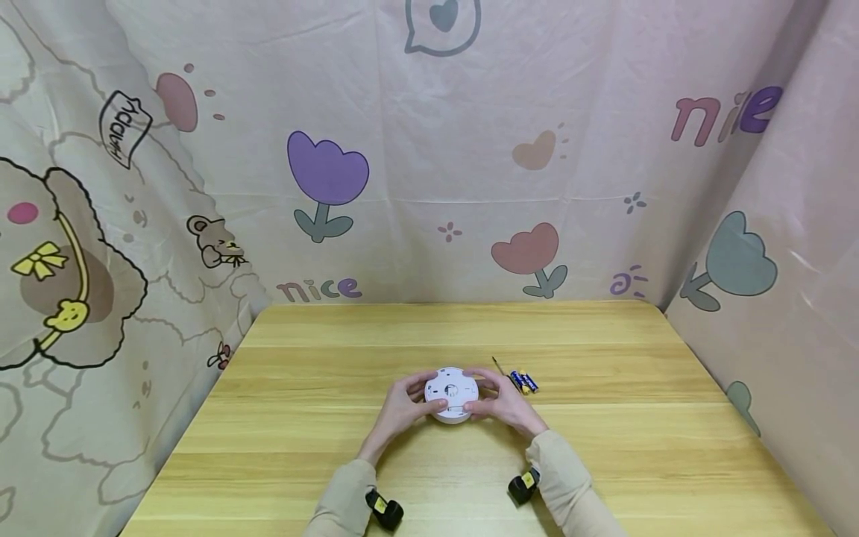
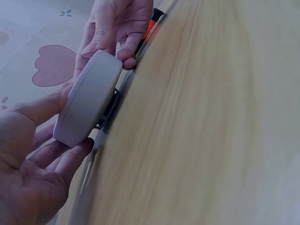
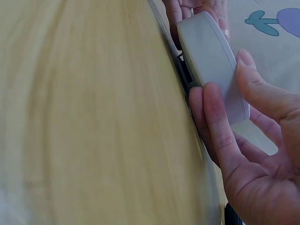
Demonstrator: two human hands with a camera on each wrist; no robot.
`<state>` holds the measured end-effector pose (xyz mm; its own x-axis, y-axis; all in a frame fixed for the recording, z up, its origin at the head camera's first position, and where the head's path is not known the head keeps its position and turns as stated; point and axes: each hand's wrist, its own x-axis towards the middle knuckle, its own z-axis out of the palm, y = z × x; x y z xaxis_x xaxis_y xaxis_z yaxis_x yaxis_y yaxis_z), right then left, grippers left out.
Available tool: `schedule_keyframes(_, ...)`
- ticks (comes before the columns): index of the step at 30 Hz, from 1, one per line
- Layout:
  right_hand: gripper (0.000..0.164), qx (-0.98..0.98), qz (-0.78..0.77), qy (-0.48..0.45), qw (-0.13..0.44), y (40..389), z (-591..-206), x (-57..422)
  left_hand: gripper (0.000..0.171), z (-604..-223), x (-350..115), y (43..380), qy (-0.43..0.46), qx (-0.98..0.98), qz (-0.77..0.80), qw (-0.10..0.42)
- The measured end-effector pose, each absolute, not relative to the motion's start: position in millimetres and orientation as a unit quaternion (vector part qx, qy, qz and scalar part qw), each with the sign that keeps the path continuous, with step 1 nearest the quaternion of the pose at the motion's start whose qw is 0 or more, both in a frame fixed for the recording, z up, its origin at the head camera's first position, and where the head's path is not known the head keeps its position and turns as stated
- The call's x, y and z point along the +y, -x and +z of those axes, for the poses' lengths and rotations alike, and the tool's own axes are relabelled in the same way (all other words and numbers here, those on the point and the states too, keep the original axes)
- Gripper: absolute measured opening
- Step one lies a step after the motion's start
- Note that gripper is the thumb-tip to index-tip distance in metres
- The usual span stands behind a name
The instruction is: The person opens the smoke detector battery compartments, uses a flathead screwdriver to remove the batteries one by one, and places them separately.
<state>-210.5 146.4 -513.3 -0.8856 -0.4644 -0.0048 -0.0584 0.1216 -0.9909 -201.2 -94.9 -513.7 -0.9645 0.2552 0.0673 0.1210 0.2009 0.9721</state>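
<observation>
A round white smoke detector (image 1: 452, 414) is held between both hands over the middle of the table. Its flat face with small slots and a round centre points up in the head view. My left hand (image 1: 403, 403) grips the left rim, thumb on top and fingers round the side. On the opposite rim my right hand (image 1: 503, 403) holds it the same way. Both wrist views show the detector's smooth side wall (image 2: 89, 98) and a dark slotted part (image 3: 185, 70) sticking out underneath.
Two blue batteries (image 1: 523, 382) lie just right of the right hand. Beside them is a screwdriver (image 1: 497, 365), partly hidden by that hand; its orange and black handle (image 2: 153, 23) shows in the left wrist view. A patterned curtain (image 1: 429, 164) hangs behind the wooden table (image 1: 302, 447).
</observation>
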Motion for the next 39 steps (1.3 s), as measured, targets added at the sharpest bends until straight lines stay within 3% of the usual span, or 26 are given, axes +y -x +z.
schedule_keyframes(39, 0.072, 0.787, -0.577, 0.184, 0.118, 211.0, -508.1, 146.4, 0.057, -508.2, -90.5, 197.2, -0.113, 0.763, 0.634, 0.046)
